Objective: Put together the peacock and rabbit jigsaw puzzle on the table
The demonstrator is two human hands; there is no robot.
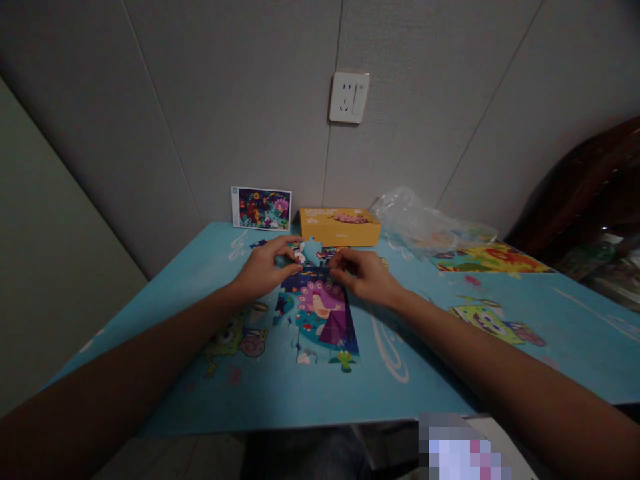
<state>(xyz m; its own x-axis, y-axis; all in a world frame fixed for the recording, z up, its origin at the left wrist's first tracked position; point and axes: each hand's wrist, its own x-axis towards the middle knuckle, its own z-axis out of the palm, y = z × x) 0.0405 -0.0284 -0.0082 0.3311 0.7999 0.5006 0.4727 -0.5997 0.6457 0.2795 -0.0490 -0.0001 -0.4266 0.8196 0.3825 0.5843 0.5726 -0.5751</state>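
Observation:
A partly joined jigsaw puzzle (323, 313) with a purple peacock picture lies on the blue cartoon table cover (425, 373). My left hand (265, 267) rests at the puzzle's upper left, fingers pinched on a light blue puzzle piece (311, 251) at the top edge. My right hand (365, 273) is at the upper right of the puzzle, fingers curled and pressed on the top pieces. Several loose pieces lie just behind both hands.
A yellow puzzle box (340, 227) stands behind the hands by the wall, with a picture card (261, 208) leaning to its left. A crumpled clear plastic bag (425, 223) lies at the right. A wall socket (349, 97) is above. Dark wooden furniture (585, 193) stands far right.

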